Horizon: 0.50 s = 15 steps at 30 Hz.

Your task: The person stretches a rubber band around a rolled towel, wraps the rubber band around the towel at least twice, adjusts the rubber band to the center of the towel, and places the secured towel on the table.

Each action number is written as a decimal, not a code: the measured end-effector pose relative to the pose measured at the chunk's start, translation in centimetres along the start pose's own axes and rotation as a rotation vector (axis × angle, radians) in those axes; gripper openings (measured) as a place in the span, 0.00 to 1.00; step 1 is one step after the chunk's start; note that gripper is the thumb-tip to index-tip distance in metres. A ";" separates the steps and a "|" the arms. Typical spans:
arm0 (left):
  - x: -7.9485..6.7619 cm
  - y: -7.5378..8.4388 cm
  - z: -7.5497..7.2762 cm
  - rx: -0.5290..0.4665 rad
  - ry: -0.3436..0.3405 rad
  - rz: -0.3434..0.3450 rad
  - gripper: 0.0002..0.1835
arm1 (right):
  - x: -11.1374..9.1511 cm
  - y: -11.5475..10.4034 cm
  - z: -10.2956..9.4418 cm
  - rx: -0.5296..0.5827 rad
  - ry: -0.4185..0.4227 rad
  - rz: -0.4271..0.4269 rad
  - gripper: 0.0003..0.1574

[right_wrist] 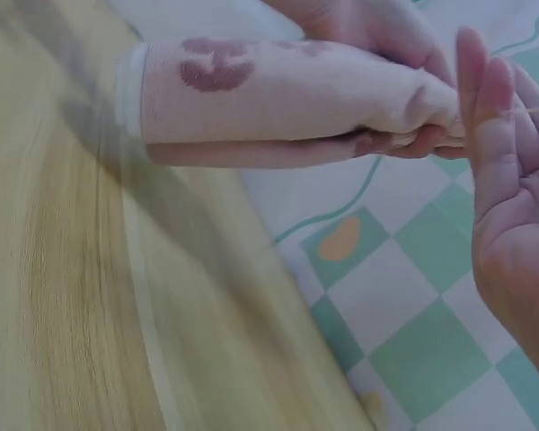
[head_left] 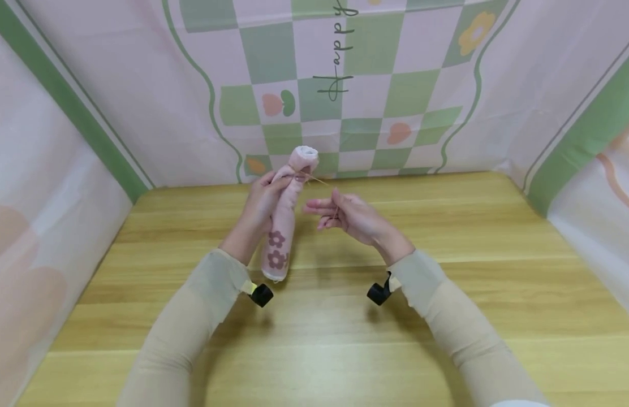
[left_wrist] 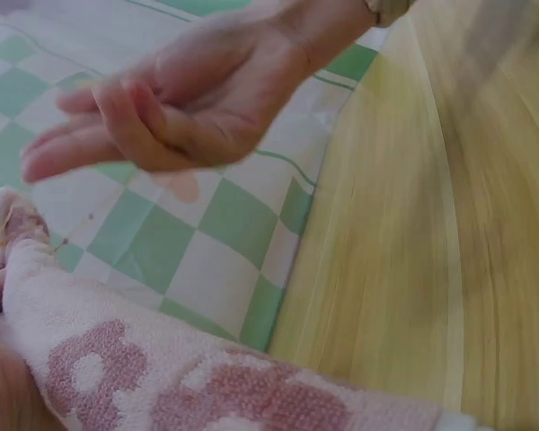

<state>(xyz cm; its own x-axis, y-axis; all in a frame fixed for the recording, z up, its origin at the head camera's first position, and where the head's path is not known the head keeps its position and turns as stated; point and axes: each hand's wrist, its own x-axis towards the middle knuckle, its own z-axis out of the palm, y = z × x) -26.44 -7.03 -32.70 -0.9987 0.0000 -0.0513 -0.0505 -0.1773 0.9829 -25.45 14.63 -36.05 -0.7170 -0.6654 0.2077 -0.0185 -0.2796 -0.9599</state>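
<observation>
A rolled pink towel (head_left: 282,217) with dark pink flowers slants upward above the table. My left hand (head_left: 262,200) grips it below its top end, where the roll is squeezed narrow. From that narrow part a thin tan rubber band (head_left: 319,180) stretches toward my right hand (head_left: 357,217). The right thumb and fingers hold the band, with part of it looped across the fingers. In the left wrist view the towel (left_wrist: 207,377) fills the bottom, and the right hand (left_wrist: 198,99) is apart from it. The right wrist view shows the towel's loose lower end (right_wrist: 251,99).
The wooden table (head_left: 319,339) spreads beneath both arms. A checkered green and white cloth (head_left: 319,96) hangs behind the table's far edge, with more printed cloth (head_left: 44,226) at the sides. Small black cameras (head_left: 262,295) are fastened at both wrists.
</observation>
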 end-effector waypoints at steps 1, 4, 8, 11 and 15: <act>0.0 0.0 0.1 -0.006 -0.002 -0.005 0.19 | 0.0 0.0 -0.1 -0.004 -0.014 0.008 0.31; 0.1 -0.2 0.3 -0.039 -0.005 -0.032 0.20 | 0.1 0.1 -0.2 0.007 -0.057 -0.026 0.33; 0.2 -0.5 0.4 -0.083 0.003 -0.071 0.21 | 0.3 0.0 -0.1 0.106 -0.107 -0.163 0.31; 0.2 -0.5 0.4 -0.096 -0.002 -0.084 0.21 | 0.5 -0.1 0.2 0.142 -0.133 -0.225 0.29; 0.0 -0.4 0.5 -0.096 -0.018 -0.089 0.21 | 0.7 -0.3 0.7 0.158 -0.111 -0.262 0.25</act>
<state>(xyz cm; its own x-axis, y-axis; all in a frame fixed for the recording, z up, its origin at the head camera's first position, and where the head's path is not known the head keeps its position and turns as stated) -26.44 -6.47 -33.04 -0.9903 0.0375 -0.1339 -0.1391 -0.2690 0.9531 -25.49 13.74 -35.47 -0.6215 -0.6258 0.4713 -0.0777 -0.5494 -0.8320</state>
